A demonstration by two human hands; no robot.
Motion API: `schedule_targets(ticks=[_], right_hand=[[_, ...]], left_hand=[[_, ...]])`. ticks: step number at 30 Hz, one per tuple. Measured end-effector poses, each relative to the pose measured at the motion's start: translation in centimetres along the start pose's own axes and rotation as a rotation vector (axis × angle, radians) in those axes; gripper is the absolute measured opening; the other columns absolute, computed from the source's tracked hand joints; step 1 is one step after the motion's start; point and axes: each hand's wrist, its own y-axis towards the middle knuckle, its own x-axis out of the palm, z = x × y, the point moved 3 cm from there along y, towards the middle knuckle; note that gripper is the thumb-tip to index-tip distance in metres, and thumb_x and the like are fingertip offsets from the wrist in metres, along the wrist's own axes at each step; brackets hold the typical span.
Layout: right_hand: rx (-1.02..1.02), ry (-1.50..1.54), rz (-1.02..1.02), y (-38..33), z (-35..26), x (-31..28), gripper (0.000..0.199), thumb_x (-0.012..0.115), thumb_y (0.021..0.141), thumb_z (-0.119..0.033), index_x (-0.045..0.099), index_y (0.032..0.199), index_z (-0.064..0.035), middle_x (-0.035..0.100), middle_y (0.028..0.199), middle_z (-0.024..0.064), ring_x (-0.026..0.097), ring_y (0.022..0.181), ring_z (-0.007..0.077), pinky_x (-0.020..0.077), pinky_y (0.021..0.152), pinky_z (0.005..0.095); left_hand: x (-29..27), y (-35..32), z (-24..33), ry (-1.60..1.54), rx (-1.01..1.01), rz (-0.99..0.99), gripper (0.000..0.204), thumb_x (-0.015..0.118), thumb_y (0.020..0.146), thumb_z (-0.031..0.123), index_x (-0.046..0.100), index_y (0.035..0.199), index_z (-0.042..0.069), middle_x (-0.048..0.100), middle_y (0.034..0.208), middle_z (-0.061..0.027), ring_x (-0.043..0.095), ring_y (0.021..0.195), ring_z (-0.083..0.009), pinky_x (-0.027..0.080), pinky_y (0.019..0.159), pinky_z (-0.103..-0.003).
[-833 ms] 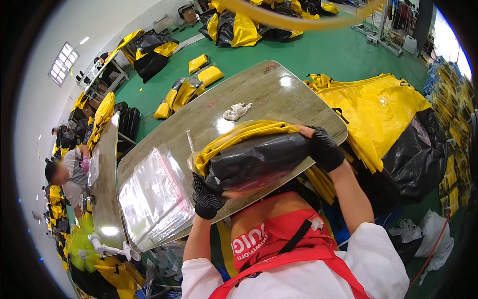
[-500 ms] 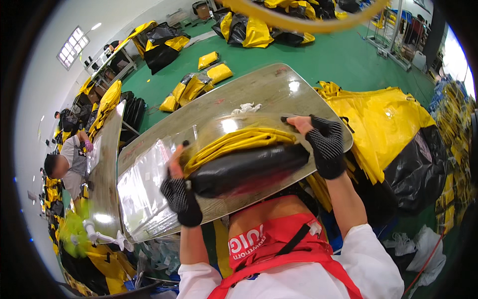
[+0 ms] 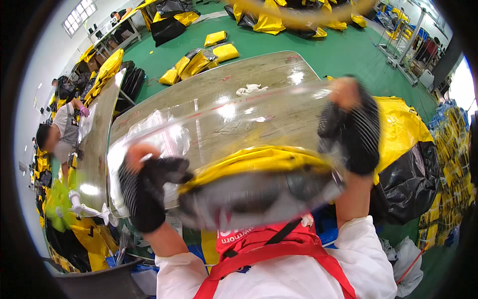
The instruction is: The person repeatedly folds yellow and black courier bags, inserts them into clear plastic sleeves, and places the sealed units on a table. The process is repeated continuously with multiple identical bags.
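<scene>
A folded yellow-and-black sheet of coated fabric sits inside a clear plastic bag, hanging over the table's near edge in front of my red apron. My left hand is closed on one upper corner of the bag. My right hand grips the opposite upper corner. Both hands wear black gloves with bare fingertips and are smeared by motion. Between them the film's upper edge stretches above the bundle. More clear plastic bags lie flat at the table's left, partly behind my left hand.
The wood-patterned table carries a crumpled white scrap. Packed yellow bundles rest on the green floor beyond. Yellow-and-black sheets are heaped at right. A green fan stands left, near a co-worker at another table.
Both hands have closed and risen, spreading apart and pulling the bag's upper edge up. The bundle has come nearer to me, over the table's edge. The view has shifted slightly.
</scene>
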Motion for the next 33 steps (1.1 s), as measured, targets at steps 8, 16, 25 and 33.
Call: schedule_targets(ticks=[8, 16, 25, 33], right_hand=[[-0.647, -0.933, -0.264, 6.4, 17.7, 6.6, 0.022, 0.060, 0.078, -0.014, 0.063, 0.098, -0.0081, 0.063, 0.092, 0.0113, 0.059, 0.086, 0.0300, 0.0474, 0.075, 0.0379], [-0.865, -0.997, -0.800, 6.4, 19.5, 17.8, 0.013, 0.056, 0.076, -0.020, 0.061, 0.080, -0.0090, 0.060, 0.073, 0.0092, 0.061, 0.070, 0.0275, 0.0495, 0.059, 0.0403], [-0.295, -0.251, 0.151, 22.4, 21.7, -10.9, 0.017, 0.048, 0.089, -0.019, 0.056, 0.088, -0.0043, 0.061, 0.087, 0.0101, 0.057, 0.075, 0.0165, 0.0478, 0.071, 0.0293], [0.640, -0.170, -0.417, 8.8, 23.8, -0.5, 0.034, 0.061, 0.085, -0.036, 0.060, 0.102, -0.0065, 0.064, 0.102, 0.0125, 0.057, 0.067, 0.0122, 0.0427, 0.057, 0.0213]], left_hand=[[2.5, 7.4, -20.0, -0.390, -0.409, -0.100, 0.040, 0.048, 0.092, 0.032, 0.059, 0.109, -0.003, 0.062, 0.103, -0.0113, 0.061, 0.091, -0.0190, 0.050, 0.080, -0.029], [0.9, 8.7, -21.4, -0.075, -0.275, -0.123, 0.038, 0.054, 0.091, 0.027, 0.057, 0.112, -0.004, 0.062, 0.106, -0.0088, 0.061, 0.092, -0.0160, 0.050, 0.080, -0.026], [-0.1, 8.5, -19.5, -0.341, -0.447, -0.133, 0.043, 0.051, 0.091, 0.033, 0.057, 0.110, -0.005, 0.064, 0.097, -0.0151, 0.064, 0.086, -0.0207, 0.051, 0.078, -0.029], [-1.9, 10.4, -15.7, 0.091, -0.562, -0.329, 0.038, 0.052, 0.091, 0.034, 0.060, 0.115, 0.004, 0.066, 0.099, -0.0062, 0.049, 0.052, -0.0048, 0.041, 0.052, -0.020]])
